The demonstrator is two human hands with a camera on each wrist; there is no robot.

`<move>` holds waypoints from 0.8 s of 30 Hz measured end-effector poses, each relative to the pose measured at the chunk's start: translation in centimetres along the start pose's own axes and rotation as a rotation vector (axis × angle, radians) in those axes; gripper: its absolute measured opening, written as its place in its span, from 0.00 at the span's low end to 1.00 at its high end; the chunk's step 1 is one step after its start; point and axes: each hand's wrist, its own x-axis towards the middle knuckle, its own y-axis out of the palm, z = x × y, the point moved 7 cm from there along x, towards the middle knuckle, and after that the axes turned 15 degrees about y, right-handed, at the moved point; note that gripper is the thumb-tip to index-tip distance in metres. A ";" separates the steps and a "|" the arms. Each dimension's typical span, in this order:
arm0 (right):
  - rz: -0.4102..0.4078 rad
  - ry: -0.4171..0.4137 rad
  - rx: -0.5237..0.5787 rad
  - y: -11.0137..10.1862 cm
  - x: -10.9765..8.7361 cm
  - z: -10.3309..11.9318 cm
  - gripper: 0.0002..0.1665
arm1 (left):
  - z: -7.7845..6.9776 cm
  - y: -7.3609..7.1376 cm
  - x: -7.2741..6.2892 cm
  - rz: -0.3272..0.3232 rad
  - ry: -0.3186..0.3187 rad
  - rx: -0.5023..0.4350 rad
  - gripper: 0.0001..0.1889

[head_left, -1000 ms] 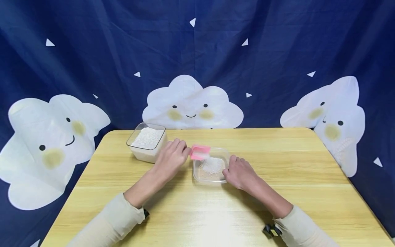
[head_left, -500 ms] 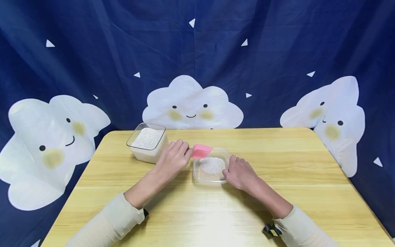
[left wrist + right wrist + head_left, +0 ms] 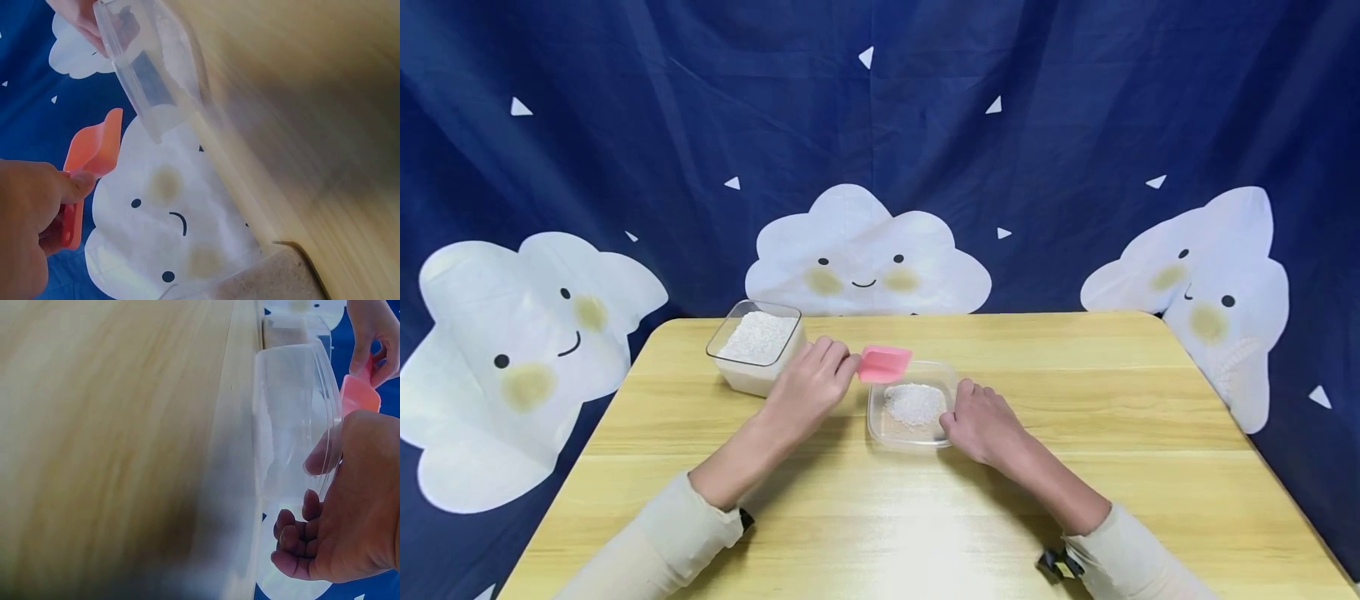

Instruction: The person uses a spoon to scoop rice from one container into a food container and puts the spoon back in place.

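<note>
My left hand (image 3: pixel 811 382) grips the handle of a pink scoop (image 3: pixel 884 364). In the head view the scoop's bowl looks bare inside and overlaps the far left corner of a clear plastic container (image 3: pixel 887 435). A small heap of white rice-like grains (image 3: pixel 916 404) lies in that container. My right hand (image 3: pixel 985 423) pinches the container's right rim, with the thumb inside the wall in the right wrist view. The left wrist view shows thumb and fingers around the scoop's red-pink handle (image 3: pixel 73 219).
A deeper square bin (image 3: pixel 752 379), filled high with white grains (image 3: pixel 760 337), stands at the back left beside my left forearm. Both containers are on a light wooden table (image 3: pixel 1075 400). Behind it hangs a dark blue curtain (image 3: pixel 1060 167) with cloud faces.
The scoop has turned from tipped over, with white grains at its lip, to bowl facing up and bare. It has shifted slightly left with my left hand. My right hand stays at the rim.
</note>
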 end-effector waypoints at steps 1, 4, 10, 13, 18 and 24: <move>-0.001 0.001 0.000 0.0 0.0 0.0 0.15 | 0.1 -0.1 -0.1 -0.001 -0.005 -0.002 0.12; -0.006 0.004 0.003 0.1 0.0 -0.1 0.15 | 0.6 -0.2 -0.3 -0.011 -0.018 -0.007 0.12; -0.008 0.004 0.012 0.1 0.1 -0.1 0.15 | 1.7 -0.4 -1.1 -0.008 -0.056 0.012 0.13; -0.004 0.003 0.008 0.1 0.1 -0.1 0.15 | 2.4 -0.7 -1.4 0.000 -0.083 0.034 0.13; -0.010 -0.001 0.008 0.1 0.1 -0.1 0.15 | 3.5 -1.2 -1.8 -0.009 -0.113 0.050 0.13; -0.008 -0.002 0.010 0.1 -0.1 0.0 0.15 | 4.5 -1.6 -2.3 -0.043 -0.144 0.048 0.13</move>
